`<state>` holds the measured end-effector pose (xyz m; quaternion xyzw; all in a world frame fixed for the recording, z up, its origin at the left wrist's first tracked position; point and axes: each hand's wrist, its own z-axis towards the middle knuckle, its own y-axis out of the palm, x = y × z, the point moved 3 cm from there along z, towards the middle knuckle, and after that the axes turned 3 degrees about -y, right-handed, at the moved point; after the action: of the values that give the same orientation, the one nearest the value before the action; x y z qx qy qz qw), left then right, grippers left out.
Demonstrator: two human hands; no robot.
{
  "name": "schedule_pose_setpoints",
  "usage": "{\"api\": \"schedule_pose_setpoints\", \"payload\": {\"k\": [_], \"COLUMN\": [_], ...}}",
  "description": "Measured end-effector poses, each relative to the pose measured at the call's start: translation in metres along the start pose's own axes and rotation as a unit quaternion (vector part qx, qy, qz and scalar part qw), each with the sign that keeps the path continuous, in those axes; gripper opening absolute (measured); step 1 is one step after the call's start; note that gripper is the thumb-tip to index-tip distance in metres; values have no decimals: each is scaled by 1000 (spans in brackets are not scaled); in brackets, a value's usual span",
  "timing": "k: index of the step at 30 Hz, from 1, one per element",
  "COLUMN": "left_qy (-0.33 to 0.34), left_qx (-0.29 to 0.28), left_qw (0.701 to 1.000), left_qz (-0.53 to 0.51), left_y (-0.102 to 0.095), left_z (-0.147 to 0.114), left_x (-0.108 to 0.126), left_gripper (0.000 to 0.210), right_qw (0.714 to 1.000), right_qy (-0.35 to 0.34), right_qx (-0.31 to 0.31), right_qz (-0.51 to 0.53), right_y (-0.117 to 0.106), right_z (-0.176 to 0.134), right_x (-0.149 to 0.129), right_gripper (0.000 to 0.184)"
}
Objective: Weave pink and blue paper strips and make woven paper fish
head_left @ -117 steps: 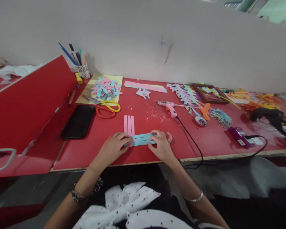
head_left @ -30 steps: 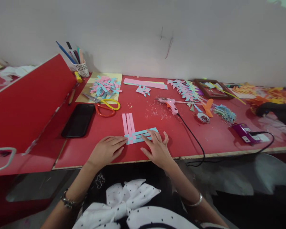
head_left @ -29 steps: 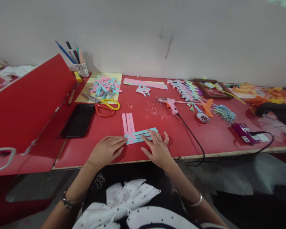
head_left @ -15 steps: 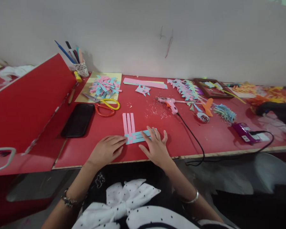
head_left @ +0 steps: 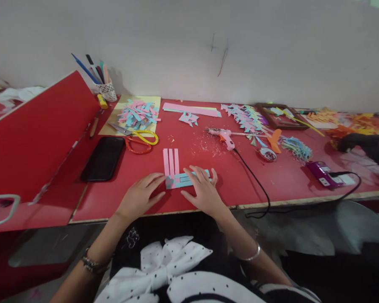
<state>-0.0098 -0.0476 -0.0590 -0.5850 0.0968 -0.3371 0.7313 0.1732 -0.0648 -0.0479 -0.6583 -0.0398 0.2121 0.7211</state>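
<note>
— Along the white wall (head_left: 271,54) ran a red desk (head_left: 139,168), a red board (head_left: 41,130) leaning at its left end.

— And around the hands?

— Phone (head_left: 102,158), scissors (head_left: 138,139), glue gun (head_left: 222,137) with its cord, paper scraps (head_left: 139,113).

— The fingers?

— Both hands lay flat, holding nothing: left hand (head_left: 138,198) touching the woven paper strips (head_left: 179,176) at their corner, right hand (head_left: 202,191) pressing them near the desk's front edge.

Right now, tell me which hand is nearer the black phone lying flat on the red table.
Left. The left hand lies just right of and nearer the table edge than the black phone; the right hand rests farther right, on the blue paper strips.
</note>
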Motion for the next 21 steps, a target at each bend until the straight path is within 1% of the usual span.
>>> {"api": "schedule_pose_setpoints", "payload": {"k": [3, 6, 15, 18, 21], "left_qy": [-26, -32, -38, -23, 14], "left_qx": [-12, -22, -22, 1, 35], "left_qw": [1000, 999, 999, 1000, 999], "left_qz": [10, 16, 10, 16, 13], "left_y": [2, 5, 9, 6, 0], "left_z": [6, 10, 10, 9, 7], "left_x": [0, 0, -3, 1, 10], "left_gripper": [43, 41, 37, 36, 30], "right_qw": [998, 995, 991, 992, 994], "right_qy": [-38, -62, -72, -61, -32], "right_qx": [-31, -42, -43, -34, -8], "right_qz": [49, 73, 109, 108, 101], "right_y": [-1, -2, -1, -5, -10], "right_z": [12, 21, 25, 22, 12], "right_x": [-4, -5, -5, 0, 9], "right_gripper": [48, 44, 38, 38, 36]}}
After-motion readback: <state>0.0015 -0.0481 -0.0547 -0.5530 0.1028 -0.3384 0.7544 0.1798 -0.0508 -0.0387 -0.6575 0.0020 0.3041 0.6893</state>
